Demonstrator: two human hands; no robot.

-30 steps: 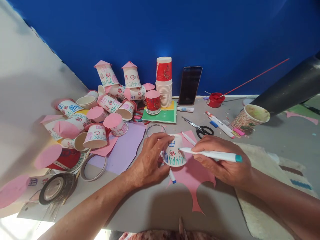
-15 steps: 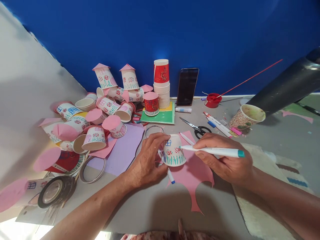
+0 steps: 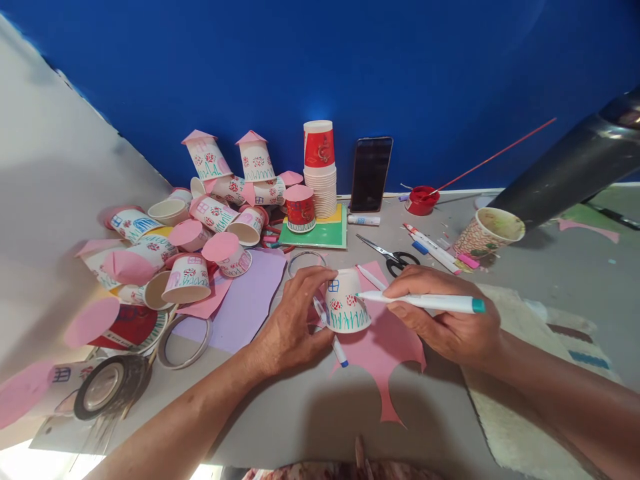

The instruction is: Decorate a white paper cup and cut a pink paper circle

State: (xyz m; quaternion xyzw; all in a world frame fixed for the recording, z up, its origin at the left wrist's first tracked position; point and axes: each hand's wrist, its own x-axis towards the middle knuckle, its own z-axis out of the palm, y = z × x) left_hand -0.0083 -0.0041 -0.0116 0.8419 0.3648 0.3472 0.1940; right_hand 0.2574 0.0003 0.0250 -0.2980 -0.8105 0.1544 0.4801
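Little has moved since the frame half a second ago: the whole view slides slightly left; grip and pose match.

Nearest: bare tabletop (image 3: 250, 420), then a cut-out sheet of pink paper (image 3: 393, 347). Over the sheet, the paper cup (image 3: 346, 292), upside down, rim low, leaning a little. Whether the rim presses on the sheet, cannot tell. Blue window, red flowers, green grass strokes along the rim.

Left hand (image 3: 293, 327) closed round the cup's left side, forefinger at the top edge, thumb low. Right hand (image 3: 447, 320) gripping a teal marker (image 3: 430, 303) like a pen, its tip at the wall beside the right-hand flower; contact too fine to judge. A blue-ended pen (image 3: 341, 352) lies by the left thumb.

On technique, my judgement: hold the cup firm without denting the wall; use short, light strokes; turn the cup rather than stretch the wrist. Keep green off the red dabs, which could smear or muddy if wet.

Just beyond, scissors (image 3: 393, 256), points away from the hands. Off left, a heap of decorated cups (image 3: 189, 277). Farther, a cup stack (image 3: 320, 190), a phone (image 3: 371, 175) propped on the blue wall (image 3: 450, 80).
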